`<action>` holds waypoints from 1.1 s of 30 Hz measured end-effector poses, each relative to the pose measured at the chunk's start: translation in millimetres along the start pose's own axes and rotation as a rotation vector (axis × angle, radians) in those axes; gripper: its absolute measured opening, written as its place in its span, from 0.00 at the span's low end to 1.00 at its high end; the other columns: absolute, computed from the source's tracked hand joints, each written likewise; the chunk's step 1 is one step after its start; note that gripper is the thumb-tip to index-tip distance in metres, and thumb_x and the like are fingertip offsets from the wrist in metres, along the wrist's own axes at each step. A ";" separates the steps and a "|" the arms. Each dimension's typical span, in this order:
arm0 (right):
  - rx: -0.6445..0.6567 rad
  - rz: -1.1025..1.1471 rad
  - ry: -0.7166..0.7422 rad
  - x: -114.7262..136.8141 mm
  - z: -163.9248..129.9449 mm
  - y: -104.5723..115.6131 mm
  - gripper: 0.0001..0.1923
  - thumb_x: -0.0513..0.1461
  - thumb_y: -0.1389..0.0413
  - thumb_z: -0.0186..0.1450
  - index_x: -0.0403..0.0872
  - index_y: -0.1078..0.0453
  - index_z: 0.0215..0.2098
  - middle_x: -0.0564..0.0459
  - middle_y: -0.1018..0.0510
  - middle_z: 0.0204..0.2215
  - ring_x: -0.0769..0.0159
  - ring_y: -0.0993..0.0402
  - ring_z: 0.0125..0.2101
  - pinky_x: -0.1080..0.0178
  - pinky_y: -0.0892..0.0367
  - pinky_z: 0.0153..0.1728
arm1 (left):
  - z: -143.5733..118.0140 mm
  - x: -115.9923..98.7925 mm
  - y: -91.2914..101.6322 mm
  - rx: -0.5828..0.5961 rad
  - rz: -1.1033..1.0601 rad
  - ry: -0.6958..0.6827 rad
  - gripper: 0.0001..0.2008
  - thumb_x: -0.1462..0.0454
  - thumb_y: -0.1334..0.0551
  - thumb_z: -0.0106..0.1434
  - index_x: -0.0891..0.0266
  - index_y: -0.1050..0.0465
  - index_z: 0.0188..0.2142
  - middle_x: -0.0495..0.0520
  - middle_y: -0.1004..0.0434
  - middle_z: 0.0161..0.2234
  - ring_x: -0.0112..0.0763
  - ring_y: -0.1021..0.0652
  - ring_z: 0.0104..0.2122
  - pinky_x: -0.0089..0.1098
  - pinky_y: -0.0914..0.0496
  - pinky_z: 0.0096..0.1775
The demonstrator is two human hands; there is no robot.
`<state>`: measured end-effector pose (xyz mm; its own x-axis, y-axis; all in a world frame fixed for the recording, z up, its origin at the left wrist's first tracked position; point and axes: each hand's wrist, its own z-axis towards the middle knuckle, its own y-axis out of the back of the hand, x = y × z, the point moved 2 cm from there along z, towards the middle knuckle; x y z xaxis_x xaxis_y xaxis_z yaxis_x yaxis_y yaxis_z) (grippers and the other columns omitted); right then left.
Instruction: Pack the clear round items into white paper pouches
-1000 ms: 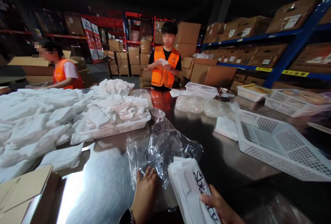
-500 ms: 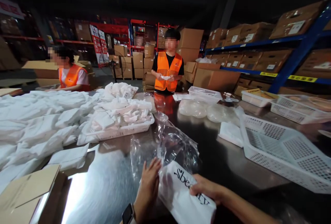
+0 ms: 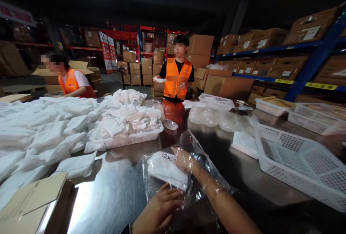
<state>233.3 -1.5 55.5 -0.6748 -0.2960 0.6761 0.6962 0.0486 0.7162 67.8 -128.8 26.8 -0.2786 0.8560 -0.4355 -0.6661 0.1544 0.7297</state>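
Note:
A large clear plastic bag (image 3: 198, 142) lies on the metal table before me. Inside it is a white soft packet (image 3: 166, 169) with black lettering, partly covered by my fingers. My right hand (image 3: 185, 160) reaches into the bag up to the forearm and grips the packet's right side. At the near side, my left hand (image 3: 162, 205) has its fingers closed on the bag's film, just below the packet.
White packets (image 3: 40, 126) are heaped at left, more in a white basket (image 3: 127, 139). A cardboard box (image 3: 32, 201) stands at near left. At right are a perforated basket (image 3: 297, 176), a white packet (image 3: 244, 144) and clear round items (image 3: 204, 116). Two people (image 3: 177, 75) in orange vests work beyond.
My right hand has carried the white packet forward into the clear bag, which now surrounds it. My left hand has come nearer to me and closed on the bag. A co-worker's hands have parted.

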 end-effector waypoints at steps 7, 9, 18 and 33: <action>0.109 -0.395 0.171 -17.8 -40.5 -40.3 0.34 0.29 0.43 0.56 0.46 0.37 0.61 0.39 0.44 0.63 0.37 0.57 0.64 0.33 0.71 0.60 | -26.5 14.7 -33.4 -0.133 0.557 -0.289 0.09 0.55 0.44 0.68 0.48 0.26 0.40 0.39 0.21 0.44 0.26 0.21 0.44 0.30 0.37 0.59; 0.062 -0.458 0.192 -30.4 -38.8 -37.0 0.33 0.26 0.54 0.60 0.49 0.39 0.62 0.46 0.45 0.64 0.47 0.61 0.65 0.38 0.73 0.62 | -30.2 13.8 -37.8 -0.091 0.626 -0.270 0.09 0.55 0.44 0.68 0.48 0.26 0.40 0.37 0.21 0.45 0.27 0.21 0.43 0.30 0.30 0.54; -0.019 -0.562 0.127 -60.5 -36.5 -15.8 0.30 0.27 0.61 0.64 0.44 0.38 0.62 0.41 0.40 0.62 0.50 0.50 0.64 0.43 0.50 0.62 | -2.6 37.7 -9.0 -0.047 0.442 0.252 0.20 0.57 0.49 0.67 0.52 0.33 0.57 0.54 0.26 0.52 0.40 0.23 0.48 0.36 0.26 0.47; -0.267 -0.686 -0.073 -0.5 -81.4 72.2 0.19 0.33 0.56 0.64 0.49 0.23 0.41 0.43 0.19 0.34 0.51 0.22 0.37 0.52 0.27 0.38 | 159.0 127.1 -34.4 0.235 0.332 0.505 0.34 0.57 0.37 0.56 0.45 0.42 0.62 0.59 0.53 0.67 0.57 0.49 0.65 0.66 0.62 0.58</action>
<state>303.8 -75.4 92.8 -0.9878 -0.1116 0.1083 0.1418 -0.3610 0.9217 165.3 53.1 30.1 -0.7732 0.5477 -0.3198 -0.3357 0.0743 0.9390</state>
